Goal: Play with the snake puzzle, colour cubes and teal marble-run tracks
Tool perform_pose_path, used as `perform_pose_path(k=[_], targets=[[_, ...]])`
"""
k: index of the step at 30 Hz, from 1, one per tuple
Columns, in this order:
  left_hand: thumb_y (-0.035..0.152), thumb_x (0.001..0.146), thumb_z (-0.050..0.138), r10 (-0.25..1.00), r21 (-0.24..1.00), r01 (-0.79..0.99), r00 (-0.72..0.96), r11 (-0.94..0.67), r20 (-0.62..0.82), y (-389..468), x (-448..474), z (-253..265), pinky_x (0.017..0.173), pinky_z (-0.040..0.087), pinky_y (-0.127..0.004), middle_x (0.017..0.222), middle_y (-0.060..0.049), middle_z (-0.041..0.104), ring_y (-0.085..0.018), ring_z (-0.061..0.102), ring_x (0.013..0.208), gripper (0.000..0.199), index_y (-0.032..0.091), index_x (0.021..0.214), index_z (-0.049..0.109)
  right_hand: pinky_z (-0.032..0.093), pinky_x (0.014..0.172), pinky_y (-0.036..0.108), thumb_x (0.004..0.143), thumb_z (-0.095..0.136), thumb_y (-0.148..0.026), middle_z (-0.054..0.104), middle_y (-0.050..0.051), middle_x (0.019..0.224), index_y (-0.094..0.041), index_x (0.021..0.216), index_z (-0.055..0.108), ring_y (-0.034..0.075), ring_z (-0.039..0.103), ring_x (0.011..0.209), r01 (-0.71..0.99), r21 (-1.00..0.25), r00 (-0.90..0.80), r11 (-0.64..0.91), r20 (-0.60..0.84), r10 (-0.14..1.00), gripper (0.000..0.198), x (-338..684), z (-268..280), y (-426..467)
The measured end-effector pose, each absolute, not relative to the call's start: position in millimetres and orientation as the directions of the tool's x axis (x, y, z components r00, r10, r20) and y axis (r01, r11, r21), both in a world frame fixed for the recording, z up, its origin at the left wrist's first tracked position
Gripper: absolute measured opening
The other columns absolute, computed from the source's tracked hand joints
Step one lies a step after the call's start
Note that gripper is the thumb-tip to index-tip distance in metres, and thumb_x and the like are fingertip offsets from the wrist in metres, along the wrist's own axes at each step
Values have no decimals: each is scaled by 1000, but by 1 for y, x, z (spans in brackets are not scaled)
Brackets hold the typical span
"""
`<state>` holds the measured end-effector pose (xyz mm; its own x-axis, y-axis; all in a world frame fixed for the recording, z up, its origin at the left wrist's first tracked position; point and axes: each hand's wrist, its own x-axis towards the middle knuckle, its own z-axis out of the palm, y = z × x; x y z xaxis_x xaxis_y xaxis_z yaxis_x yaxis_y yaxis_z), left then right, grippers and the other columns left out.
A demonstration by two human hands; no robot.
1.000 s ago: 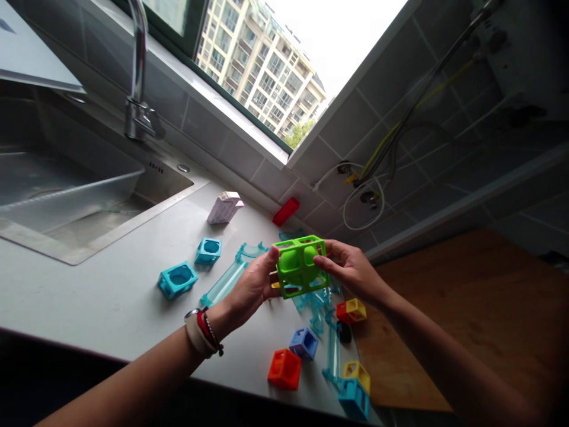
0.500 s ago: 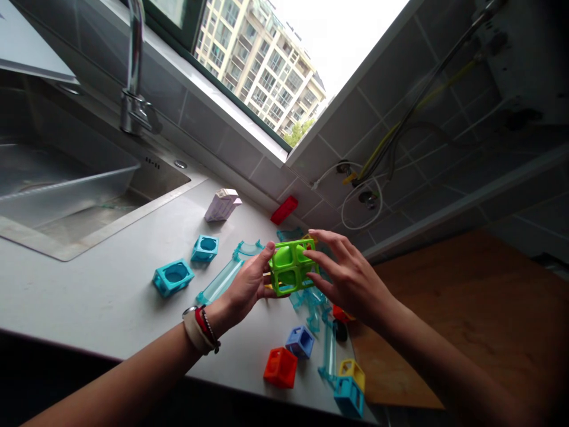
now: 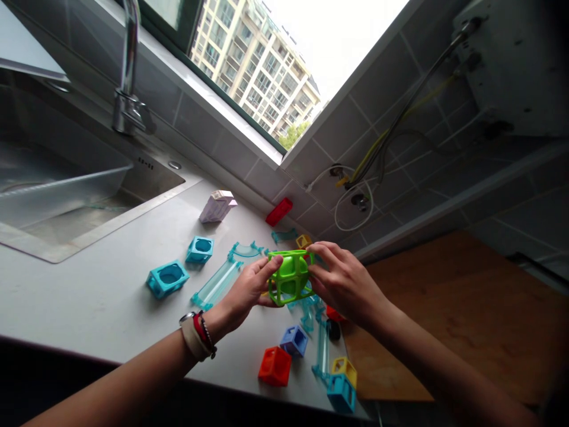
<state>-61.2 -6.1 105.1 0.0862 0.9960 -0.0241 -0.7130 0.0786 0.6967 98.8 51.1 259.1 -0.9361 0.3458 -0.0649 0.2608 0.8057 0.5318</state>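
Observation:
A bright green open-frame toy block (image 3: 291, 276) with a rounded green piece inside is held up above the counter. My left hand (image 3: 255, 281) is closed on its left side, thumb on the near face. The fingers of my right hand (image 3: 340, 276) are bent in and pinch the block's right edge; their tips are partly hidden. Under and behind the hands lie clear teal track pieces (image 3: 217, 284). Left of them are two teal cube blocks, a smaller one (image 3: 200, 249) and a longer one (image 3: 167, 279).
Toward the front edge stand an orange block (image 3: 274, 366), a periwinkle block (image 3: 294, 340), a yellow block (image 3: 344, 372) and a blue block (image 3: 341, 392). A red block (image 3: 279, 212) and a pale box (image 3: 217, 206) are near the wall. The sink (image 3: 160, 193) lies left, a wooden board (image 3: 444, 314) right.
The green block has been turned between my hands, so another side faces me. My right hand's fingers have gone from loosely spread to bent in against its right edge. The view has shifted slightly.

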Motion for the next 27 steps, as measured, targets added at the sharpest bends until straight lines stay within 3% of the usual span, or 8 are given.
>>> perform_pose_path(k=[5, 9, 13, 16, 20, 23, 25, 27], targets=[[52, 81, 83, 994, 759, -642, 97, 108, -59, -9, -52, 102, 67, 63, -33, 123, -14, 73, -27, 75, 97, 58, 21, 126, 64, 54, 101, 49, 96, 64, -19, 65, 14, 132, -19, 100, 71, 33, 59, 125, 358, 378, -921, 854, -10, 390, 9, 113, 253, 57], [47, 80, 85, 993, 731, -674, 109, 109, -48, -10, -50, 101, 69, 60, -31, 122, -14, 74, -27, 75, 98, 58, 20, 127, 63, 56, 100, 48, 98, 65, -32, 66, 13, 129, -23, 129, 62, 29, 65, 119, 605, -35, -786, 795, 128, 604, 33, 126, 251, 70], [42, 78, 88, 985, 683, -723, 170, 101, 34, -12, -46, 101, 73, 60, -33, 123, -14, 73, -29, 75, 102, 64, 20, 132, 62, 63, 83, 41, 95, 69, -46, 71, 11, 126, -24, 137, 57, 28, 72, 108, 706, -522, -644, 479, -191, 741, 49, 134, 251, 75], [38, 76, 89, 973, 665, -745, 189, 55, 131, -12, -38, 95, 87, 59, -39, 124, -15, 73, -31, 73, 109, 66, 18, 131, 61, 62, 87, 39, 91, 75, -45, 74, 10, 119, -22, 129, 63, 27, 74, 102, 682, -649, -652, 339, -329, 683, 46, 140, 256, 78], [41, 76, 89, 991, 834, -550, 89, -33, 98, -10, -30, 82, 100, 55, -48, 140, -20, 63, -34, 66, 124, 75, 19, 138, 54, 61, 87, 38, 87, 77, -50, 78, 9, 114, -21, 124, 69, 28, 75, 102, 737, -523, -626, 428, -290, 723, 47, 157, 277, 110], [45, 87, 76, 997, 949, -309, 34, -59, 73, -11, -30, 78, 96, 56, -46, 134, -17, 67, -31, 68, 117, 61, 20, 139, 56, 60, 83, 35, 84, 78, -53, 80, 9, 107, -22, 125, 70, 29, 75, 99, 834, -147, -548, 531, -122, 827, 52, 179, 289, 158], [44, 93, 69, 991, 973, -213, 77, -94, 113, -11, -31, 80, 93, 56, -42, 119, -13, 75, -27, 71, 108, 43, 19, 128, 65, 58, 85, 34, 86, 75, -53, 79, 10, 111, -21, 126, 71, 29, 75, 100, 861, 142, -490, 488, -21, 871, 52, 194, 290, 193], [42, 95, 66, 982, 982, -141, 125, -124, 142, -12, -32, 84, 89, 55, -38, 108, -9, 78, -23, 73, 100, 31, 19, 115, 71, 56, 89, 35, 86, 75, -51, 78, 13, 119, -19, 126, 71, 31, 74, 106, 863, 299, -433, 408, 17, 901, 52, 205, 284, 226]])
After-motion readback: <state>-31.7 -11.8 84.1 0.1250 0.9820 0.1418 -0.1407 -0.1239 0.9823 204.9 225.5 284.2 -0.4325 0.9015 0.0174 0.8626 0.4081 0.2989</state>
